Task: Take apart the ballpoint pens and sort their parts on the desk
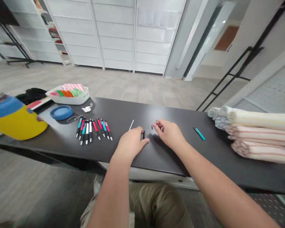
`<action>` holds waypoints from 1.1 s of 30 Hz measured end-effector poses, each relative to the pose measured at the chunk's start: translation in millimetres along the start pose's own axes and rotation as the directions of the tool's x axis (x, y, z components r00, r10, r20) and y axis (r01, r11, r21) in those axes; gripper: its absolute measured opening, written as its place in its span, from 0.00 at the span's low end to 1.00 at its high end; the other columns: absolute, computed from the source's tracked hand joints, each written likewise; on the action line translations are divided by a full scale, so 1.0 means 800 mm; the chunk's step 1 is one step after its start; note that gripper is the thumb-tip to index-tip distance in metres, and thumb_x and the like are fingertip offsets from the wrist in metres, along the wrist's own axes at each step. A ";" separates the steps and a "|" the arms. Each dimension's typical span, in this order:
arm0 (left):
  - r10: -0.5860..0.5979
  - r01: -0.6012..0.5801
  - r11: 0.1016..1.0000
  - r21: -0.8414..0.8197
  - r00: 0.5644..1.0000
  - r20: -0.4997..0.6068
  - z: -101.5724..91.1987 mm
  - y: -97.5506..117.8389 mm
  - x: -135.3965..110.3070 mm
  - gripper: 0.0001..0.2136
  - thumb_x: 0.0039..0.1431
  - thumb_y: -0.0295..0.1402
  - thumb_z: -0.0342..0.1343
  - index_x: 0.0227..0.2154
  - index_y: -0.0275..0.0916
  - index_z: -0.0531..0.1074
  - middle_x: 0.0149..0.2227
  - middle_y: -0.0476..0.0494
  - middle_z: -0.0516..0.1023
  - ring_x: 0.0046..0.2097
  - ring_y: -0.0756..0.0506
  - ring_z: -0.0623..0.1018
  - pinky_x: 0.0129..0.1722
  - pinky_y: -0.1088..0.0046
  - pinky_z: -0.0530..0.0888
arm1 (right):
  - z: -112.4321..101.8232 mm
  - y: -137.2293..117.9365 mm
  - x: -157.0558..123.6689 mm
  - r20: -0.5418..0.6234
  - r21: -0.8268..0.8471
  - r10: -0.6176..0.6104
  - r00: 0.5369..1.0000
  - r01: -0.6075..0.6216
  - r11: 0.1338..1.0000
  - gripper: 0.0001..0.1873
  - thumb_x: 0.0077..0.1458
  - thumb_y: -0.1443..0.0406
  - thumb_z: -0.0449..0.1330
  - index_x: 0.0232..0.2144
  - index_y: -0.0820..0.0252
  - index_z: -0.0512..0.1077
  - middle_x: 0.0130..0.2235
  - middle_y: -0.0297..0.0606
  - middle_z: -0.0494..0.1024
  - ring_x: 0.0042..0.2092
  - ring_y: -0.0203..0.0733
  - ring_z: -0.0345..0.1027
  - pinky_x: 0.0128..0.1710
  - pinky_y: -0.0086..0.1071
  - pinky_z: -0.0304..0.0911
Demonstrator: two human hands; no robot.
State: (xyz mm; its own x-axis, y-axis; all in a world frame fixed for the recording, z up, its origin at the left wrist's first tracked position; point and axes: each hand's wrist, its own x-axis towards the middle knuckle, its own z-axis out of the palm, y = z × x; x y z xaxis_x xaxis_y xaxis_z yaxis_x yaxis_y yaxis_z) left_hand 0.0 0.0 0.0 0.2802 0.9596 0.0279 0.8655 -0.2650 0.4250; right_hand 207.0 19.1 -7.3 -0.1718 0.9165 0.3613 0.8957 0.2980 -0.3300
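A short black pen part [143, 135] stands between the thumb and fingers of my left hand [130, 142], which is closed around it close to the tabletop. Past those fingers, a thin white stick like a pen refill [131, 124] lies on the table. My right hand [169, 131] is a little to the right with its fingertips pinched together. By its fingertips shows a tiny dark piece [152, 127]; whether it is held or lies on the table is unclear. Farther right lies a teal pen piece [199, 133], apart from both hands.
Several pens [87, 131] in red, teal, white and black lie at left. Behind them are a blue round lid [61, 112], a crumpled white item [86, 109] and a white basket [71, 100]. A yellow-blue container [16, 120] stands far left; rolled towels [263, 136] are stacked at right.
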 end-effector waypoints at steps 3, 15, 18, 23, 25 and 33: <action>-0.026 0.026 0.999 -0.023 1.000 0.002 0.001 0.002 0.005 0.17 0.60 0.43 0.66 0.49 0.44 0.76 0.42 0.41 0.84 0.43 0.38 0.82 0.40 0.67 0.72 | -0.004 0.004 -0.003 0.029 -0.120 0.001 1.000 0.002 0.993 0.10 0.68 0.57 0.59 0.40 0.54 0.77 0.37 0.35 0.81 0.36 0.41 0.73 0.33 0.32 0.57; -0.185 0.202 0.967 0.156 0.975 -0.120 0.016 0.028 0.024 0.13 0.67 0.43 0.53 0.40 0.40 0.75 0.38 0.34 0.83 0.41 0.32 0.83 0.40 0.58 0.77 | 0.010 -0.024 0.001 0.169 -0.396 0.126 0.978 -0.050 0.917 0.19 0.71 0.52 0.50 0.46 0.59 0.71 0.47 0.48 0.79 0.40 0.49 0.78 0.36 0.37 0.66; -0.209 0.232 0.959 0.161 0.967 -0.145 0.021 0.033 0.033 0.14 0.67 0.44 0.52 0.41 0.39 0.75 0.39 0.33 0.83 0.42 0.32 0.83 0.41 0.58 0.77 | 0.012 -0.028 0.001 0.174 -0.403 0.109 0.979 -0.031 0.915 0.16 0.72 0.57 0.48 0.46 0.60 0.71 0.47 0.48 0.79 0.41 0.50 0.78 0.36 0.37 0.67; -0.213 0.239 0.958 0.158 0.963 -0.165 0.023 0.035 0.038 0.13 0.67 0.44 0.52 0.41 0.39 0.74 0.39 0.33 0.83 0.42 0.31 0.83 0.41 0.57 0.77 | 0.013 -0.029 -0.001 0.168 -0.400 0.122 0.978 -0.045 0.916 0.14 0.71 0.59 0.49 0.45 0.60 0.71 0.46 0.47 0.79 0.41 0.51 0.78 0.36 0.38 0.68; -0.208 0.234 0.961 0.151 0.964 -0.168 0.023 0.034 0.037 0.13 0.66 0.44 0.53 0.41 0.39 0.74 0.38 0.33 0.82 0.42 0.31 0.83 0.41 0.56 0.77 | 0.013 -0.028 -0.001 0.180 -0.389 0.125 0.976 -0.046 0.920 0.14 0.71 0.58 0.49 0.46 0.59 0.70 0.47 0.48 0.79 0.41 0.50 0.78 0.37 0.38 0.68; -0.168 0.146 0.983 -0.107 0.956 -0.239 0.016 0.021 0.035 0.09 0.69 0.33 0.46 0.45 0.40 0.70 0.40 0.36 0.82 0.45 0.34 0.83 0.47 0.57 0.76 | 0.003 -0.011 -0.001 0.109 -0.320 0.097 0.989 -0.057 0.946 0.12 0.70 0.56 0.51 0.43 0.54 0.71 0.46 0.40 0.80 0.40 0.47 0.77 0.34 0.35 0.63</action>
State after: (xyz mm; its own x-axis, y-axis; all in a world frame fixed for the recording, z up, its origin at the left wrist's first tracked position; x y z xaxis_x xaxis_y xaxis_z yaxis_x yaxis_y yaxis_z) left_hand 27.4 21.1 -3.5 0.0228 0.9849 0.1717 0.8478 -0.1101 0.5188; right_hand 197.8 16.5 -6.9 -0.1280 0.9647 0.2303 0.9881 0.1440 -0.0540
